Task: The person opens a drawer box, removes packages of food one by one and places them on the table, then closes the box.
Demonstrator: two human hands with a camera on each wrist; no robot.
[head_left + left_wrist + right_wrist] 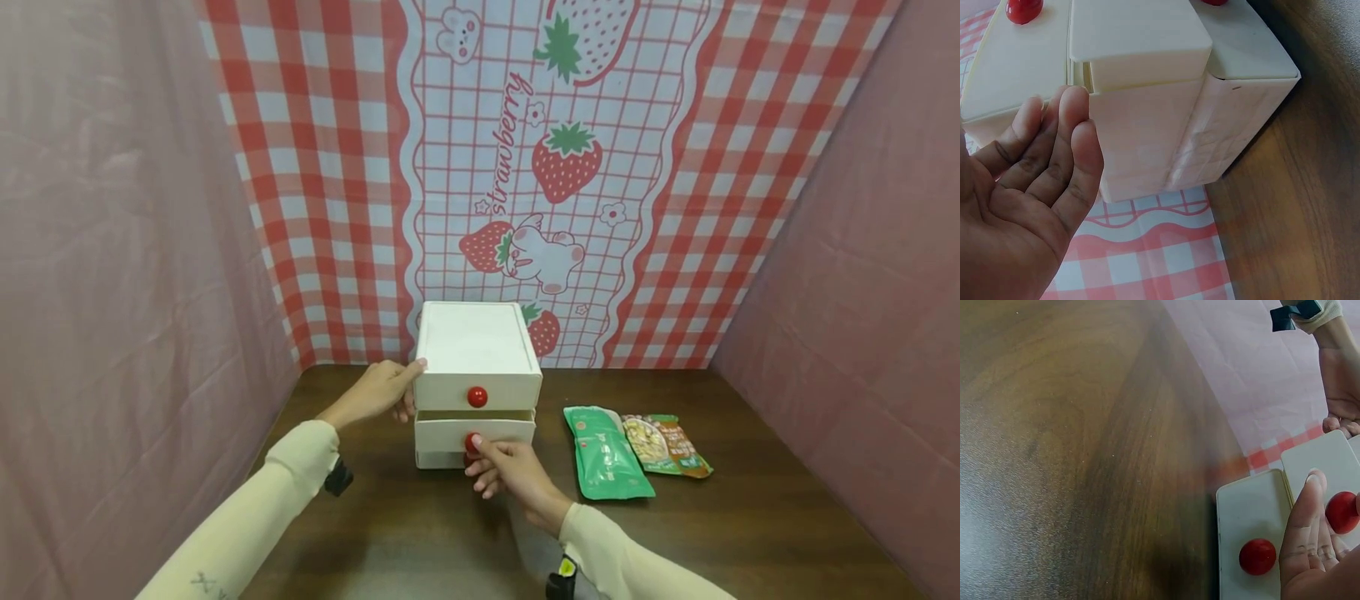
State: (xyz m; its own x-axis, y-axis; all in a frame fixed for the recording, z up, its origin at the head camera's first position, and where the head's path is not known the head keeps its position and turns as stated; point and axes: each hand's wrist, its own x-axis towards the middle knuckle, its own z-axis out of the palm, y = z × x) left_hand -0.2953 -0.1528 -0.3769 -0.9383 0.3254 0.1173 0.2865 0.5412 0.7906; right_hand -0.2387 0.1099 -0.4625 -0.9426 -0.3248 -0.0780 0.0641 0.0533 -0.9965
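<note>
A white cabinet [477, 337] with stacked drawers stands against the patterned cloth. Its middle drawer [442, 431] juts out past the front; the left wrist view shows this drawer [1141, 28] standing out between its neighbours. My right hand [517, 475] pinches that drawer's red knob [1342, 512], with the fingers [1310, 531] beside it. My left hand [378, 390] is at the cabinet's left side, thumb on the top front corner. In the left wrist view the left hand's fingers [1063, 150] are loosely bent near the drawer edges. The top drawer's red knob [477, 397] is untouched.
Right of the cabinet, a green pouch [607, 457] and a brown-and-green food packet [666, 446] lie on the wooden table [757, 500]. A red-and-white strawberry cloth [337, 208] hangs behind, with pink cloth at both sides.
</note>
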